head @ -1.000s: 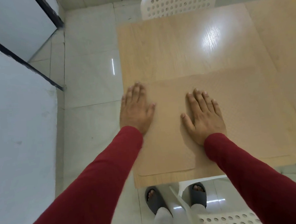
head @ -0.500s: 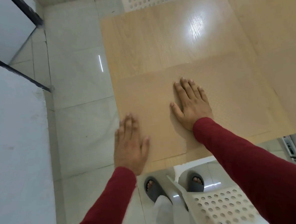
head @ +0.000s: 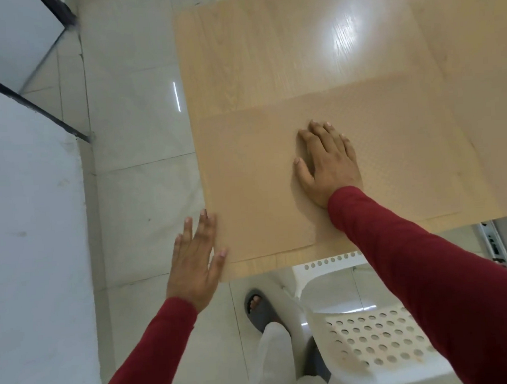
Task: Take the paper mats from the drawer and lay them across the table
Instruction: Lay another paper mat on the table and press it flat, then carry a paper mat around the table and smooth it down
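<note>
Left hand (head: pixel 195 259) withdrawn off table (head: pixel 267 57) edge, fingers straight; right hand (head: pixel 327 163) flat on paper mat (head: pixel 251 177); white chair (head: pixel 374 341) below.

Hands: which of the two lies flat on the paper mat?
The right hand lies flat on the paper mat, fingers spread. The left hand is at the table's near left corner, mostly over the floor, fingers straight.

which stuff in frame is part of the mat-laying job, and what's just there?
Job:
- paper mat, flat on the table
- right hand, flat on the mat
- left hand, open at the table's left edge

Not the job:
- white perforated chair
- grey slipper
- tiled floor
</note>
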